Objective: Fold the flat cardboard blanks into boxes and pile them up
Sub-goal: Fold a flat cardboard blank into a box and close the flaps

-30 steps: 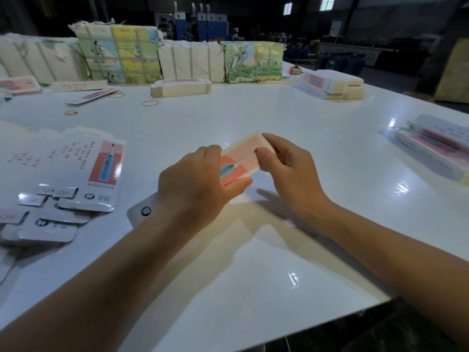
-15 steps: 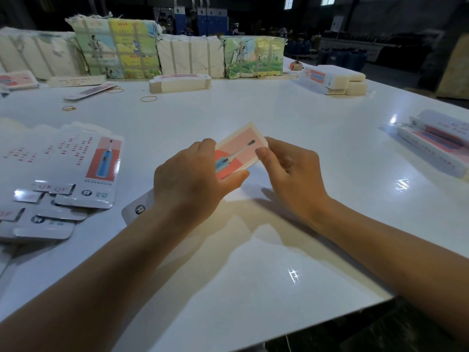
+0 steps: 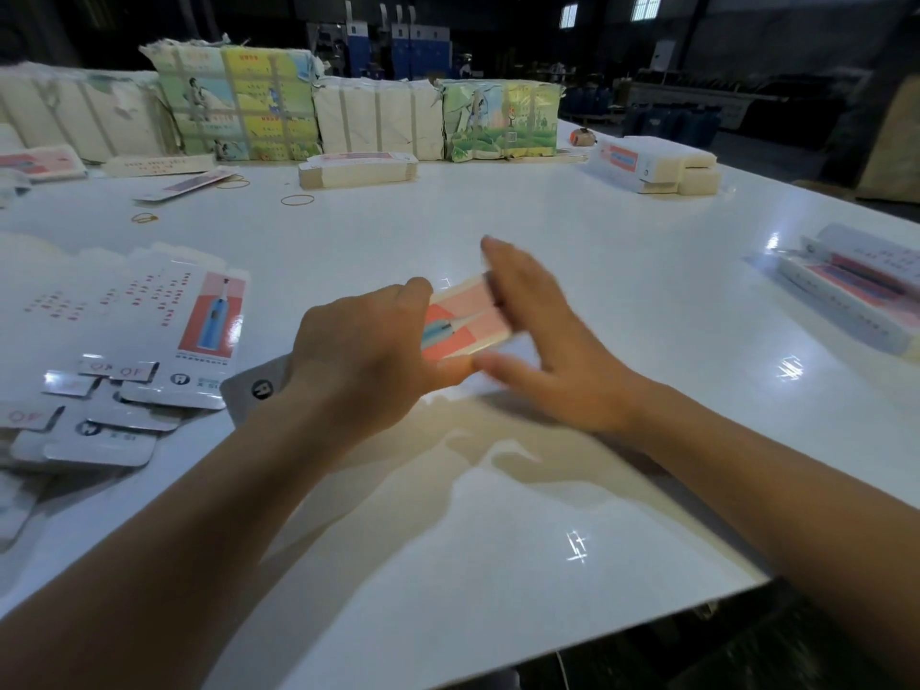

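Loose blanks (image 3: 149,336) lay at the table's (image 3: 498,540) left edge, bundles (image 3: 239,102) along its far edge, boxes (image 3: 856,291) at the right.

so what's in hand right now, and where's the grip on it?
The left hand grips the pink toothbrush box around its near-left part, thumb at the front edge. The right hand, fingers straight and motion-blurred, sits against its far-right end; whether it holds cannot be told.

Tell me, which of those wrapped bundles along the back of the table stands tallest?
The colourful bundle left of centre, printed in green and yellow with figures. Its top rises above the plain white bundle beside it and the lower green printed bundle further right.
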Demonstrator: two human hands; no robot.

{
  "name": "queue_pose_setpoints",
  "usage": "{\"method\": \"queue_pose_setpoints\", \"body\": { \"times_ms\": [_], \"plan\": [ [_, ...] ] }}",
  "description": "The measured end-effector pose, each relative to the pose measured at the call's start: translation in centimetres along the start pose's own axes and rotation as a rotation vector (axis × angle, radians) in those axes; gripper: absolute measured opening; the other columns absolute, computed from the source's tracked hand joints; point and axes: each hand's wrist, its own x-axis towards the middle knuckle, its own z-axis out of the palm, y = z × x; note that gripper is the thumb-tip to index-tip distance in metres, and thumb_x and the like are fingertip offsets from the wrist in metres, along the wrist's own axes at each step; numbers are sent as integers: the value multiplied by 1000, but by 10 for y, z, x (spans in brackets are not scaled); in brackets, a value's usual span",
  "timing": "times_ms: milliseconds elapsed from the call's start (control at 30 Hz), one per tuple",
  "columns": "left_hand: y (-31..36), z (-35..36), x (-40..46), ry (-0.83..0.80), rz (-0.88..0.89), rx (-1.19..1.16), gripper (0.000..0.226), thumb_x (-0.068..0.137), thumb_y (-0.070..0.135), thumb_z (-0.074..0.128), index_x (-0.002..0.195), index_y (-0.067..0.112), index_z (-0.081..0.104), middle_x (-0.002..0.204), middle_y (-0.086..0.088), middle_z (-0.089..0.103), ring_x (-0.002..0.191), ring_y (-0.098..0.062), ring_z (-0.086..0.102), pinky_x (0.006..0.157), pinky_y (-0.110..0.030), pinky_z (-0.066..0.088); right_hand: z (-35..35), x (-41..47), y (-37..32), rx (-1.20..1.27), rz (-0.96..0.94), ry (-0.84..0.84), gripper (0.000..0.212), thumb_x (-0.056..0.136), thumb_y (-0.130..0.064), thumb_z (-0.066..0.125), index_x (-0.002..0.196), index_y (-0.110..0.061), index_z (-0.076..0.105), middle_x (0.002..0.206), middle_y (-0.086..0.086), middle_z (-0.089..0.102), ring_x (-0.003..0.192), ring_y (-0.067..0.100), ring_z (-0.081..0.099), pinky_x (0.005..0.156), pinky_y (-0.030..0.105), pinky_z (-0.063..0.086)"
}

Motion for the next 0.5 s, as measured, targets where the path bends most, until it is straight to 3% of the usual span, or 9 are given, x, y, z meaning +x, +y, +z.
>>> {"method": "queue_pose_setpoints", "body": {
  "times_ms": [67,133,200,300,400,500],
  "plan": [
    [-2,-1,-1,-34,16,30,61,73,74,49,107,24,47,97,4,62,73,-20,55,64,-31,50,5,-2,1,-58,-7,-178,87,86,-50,50,148,-24,-5,158,0,-9,146,13,-4,119,30,14],
    [-4,-1,-1,-62,6,2,58,74,72,52,107,24,47,98,4,61,75,-20,57,67,-33,52,7,-2,2,-60,-18,-208,88,86,-48,50,149,-23,-6,158,-1,-13,146,13,-4,117,32,20],
    [-3,-3,-1,-76,-6,8,57,73,73,52,105,25,46,98,5,61,78,-21,58,69,-34,52,7,0,2,-71,-36,-163,82,87,-39,50,151,-17,3,158,5,-4,146,18,3,116,34,21],
    [-2,0,-3,-27,34,-77,63,74,75,48,107,21,52,97,1,63,79,-23,61,70,-37,53,3,-1,4,-157,-87,-40,69,88,-23,58,147,-7,26,153,16,20,139,31,26,109,43,34],
    [-4,2,-3,29,181,-104,73,75,69,50,111,7,61,95,-11,68,72,-31,64,62,-41,55,-2,-3,6,-298,-168,1,60,89,-22,64,141,-4,39,141,19,41,125,34,42,98,43,44],
    [2,4,0,96,199,-14,74,74,54,56,118,-5,60,110,-25,64,91,-44,61,78,-55,52,-11,-2,12,-404,-168,54,53,90,-27,62,136,-8,48,129,20,51,111,36,49,83,41,46]
  ]
}}
